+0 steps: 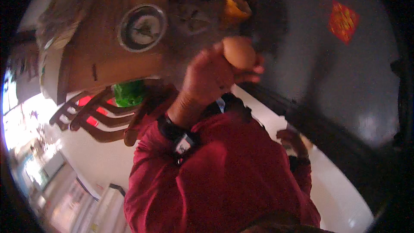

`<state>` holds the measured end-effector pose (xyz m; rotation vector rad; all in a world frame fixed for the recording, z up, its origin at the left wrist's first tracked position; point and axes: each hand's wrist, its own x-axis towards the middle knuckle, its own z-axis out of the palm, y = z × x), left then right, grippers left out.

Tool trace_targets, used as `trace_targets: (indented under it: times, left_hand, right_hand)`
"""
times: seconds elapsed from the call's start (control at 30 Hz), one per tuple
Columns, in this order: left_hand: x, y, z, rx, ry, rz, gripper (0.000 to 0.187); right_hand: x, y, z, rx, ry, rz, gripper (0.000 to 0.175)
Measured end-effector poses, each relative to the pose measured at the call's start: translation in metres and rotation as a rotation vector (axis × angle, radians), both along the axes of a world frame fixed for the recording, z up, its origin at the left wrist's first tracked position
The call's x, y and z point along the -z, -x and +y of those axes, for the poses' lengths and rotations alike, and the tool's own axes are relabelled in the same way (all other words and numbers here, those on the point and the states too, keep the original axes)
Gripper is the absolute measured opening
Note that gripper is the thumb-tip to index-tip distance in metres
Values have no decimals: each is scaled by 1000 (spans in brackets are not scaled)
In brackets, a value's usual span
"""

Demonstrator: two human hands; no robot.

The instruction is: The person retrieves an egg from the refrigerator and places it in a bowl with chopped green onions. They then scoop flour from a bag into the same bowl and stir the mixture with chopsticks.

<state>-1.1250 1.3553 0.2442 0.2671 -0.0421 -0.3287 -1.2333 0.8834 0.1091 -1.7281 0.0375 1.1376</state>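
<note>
My left hand (210, 74) is raised in front of my chest, its fingers around a brown egg (239, 52). A dark wrist strap with a small light-faced device (183, 145) sits at the left wrist. My right hand (293, 139) hangs low by my right side, in shadow and partly blurred. Its fingers are bent, and whether it holds anything is unclear. Left of the egg, a round shiny bowl (126, 34) with unclear contents stands on a wooden table (106, 61). Beyond the egg is an orange hollow object (237, 8), too blurred to name.
A crumpled plastic sheet or bag (59, 22) covers the table's far left edge. Below the table are a wooden chair (110, 129) and a green object (129, 94). To the right, a grey panel (343, 81) bears a red diamond-shaped decoration (344, 22).
</note>
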Motion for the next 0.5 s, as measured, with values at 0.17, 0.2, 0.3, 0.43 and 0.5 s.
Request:
trace_targets:
  times: [0.17, 0.2, 0.3, 0.43, 0.5]
  left_hand:
    - [53, 100, -83, -261, -64, 191, 60]
    - [56, 110, -87, -317, -86, 212, 60]
    - [60, 124, -80, -438, -72, 208, 55]
    - [66, 129, -29, -491, -199, 428, 44]
    - [74, 135, -4, -513, -232, 466, 37]
  right_hand:
    - [45, 43, -120, -215, -28, -17, 42]
    - [43, 39, -134, -215, 48, -1, 41]
    - [33, 34, -143, -189, 182, 6, 39]
    - [19, 28, -105, -163, 263, -6, 36]
    - [14, 26, -79, -150, 290, -23, 34]
